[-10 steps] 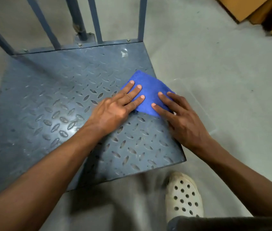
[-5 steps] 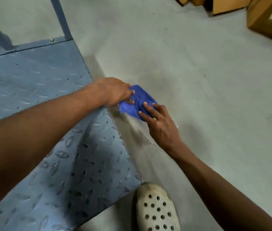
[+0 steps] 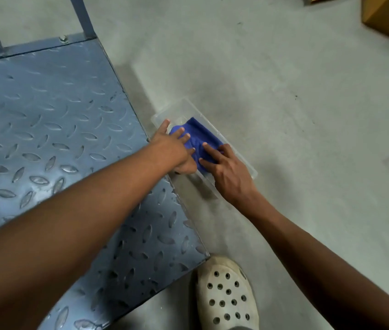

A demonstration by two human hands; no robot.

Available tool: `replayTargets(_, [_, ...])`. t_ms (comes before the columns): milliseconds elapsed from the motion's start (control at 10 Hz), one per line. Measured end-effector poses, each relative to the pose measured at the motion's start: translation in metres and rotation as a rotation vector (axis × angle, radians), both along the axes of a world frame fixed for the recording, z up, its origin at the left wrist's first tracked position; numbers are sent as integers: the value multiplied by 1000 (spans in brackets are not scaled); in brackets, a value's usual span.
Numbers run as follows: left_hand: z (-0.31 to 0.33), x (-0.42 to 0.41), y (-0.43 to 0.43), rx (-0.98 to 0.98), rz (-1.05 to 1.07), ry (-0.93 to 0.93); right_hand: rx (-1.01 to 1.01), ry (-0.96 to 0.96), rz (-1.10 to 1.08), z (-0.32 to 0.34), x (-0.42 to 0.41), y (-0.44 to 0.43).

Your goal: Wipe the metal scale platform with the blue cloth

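Observation:
The blue cloth (image 3: 200,136) lies bunched inside a clear plastic tray (image 3: 188,108) on the floor, just right of the metal scale platform (image 3: 53,129). The platform is grey-blue tread plate and fills the left half of the view. My left hand (image 3: 176,148) reaches across the platform's right edge, fingers spread and pressing on the cloth's left side. From the near side, my right hand (image 3: 226,172) rests its fingertips on the cloth. Neither hand has the cloth gripped; both press it flat into the tray.
Grey-blue metal uprights (image 3: 82,17) rise at the platform's far edge. A white perforated clog (image 3: 226,296) stands on the concrete floor by the platform's near right corner. Cardboard boxes (image 3: 388,17) sit at the top right.
The cloth has gone from the platform's right edge off to the right and down into the clear tray. Both hands travelled with it, and the view has swung right.

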State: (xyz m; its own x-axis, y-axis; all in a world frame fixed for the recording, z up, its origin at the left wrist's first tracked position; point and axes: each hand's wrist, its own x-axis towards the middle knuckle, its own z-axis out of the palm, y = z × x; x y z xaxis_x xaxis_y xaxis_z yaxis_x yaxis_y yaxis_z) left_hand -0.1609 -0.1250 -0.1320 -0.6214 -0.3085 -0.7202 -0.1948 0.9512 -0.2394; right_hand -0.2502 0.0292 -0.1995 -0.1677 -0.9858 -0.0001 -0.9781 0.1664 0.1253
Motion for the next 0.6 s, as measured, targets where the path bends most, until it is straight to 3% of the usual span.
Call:
replayTargets(100, [0,-6,-4,21,33,8,303,-123,-56,26,-1,-8])
replayTargets(400, [29,5,3,62,173,69,294,-258,-306,31,26,-4])
replayTargets(500, [44,12,7,-14,52,188,180,-291,-414,50,47,-8])
replayTargets(600, [84,37,8,-63,45,296,266,-287,-508,77,61,-11])
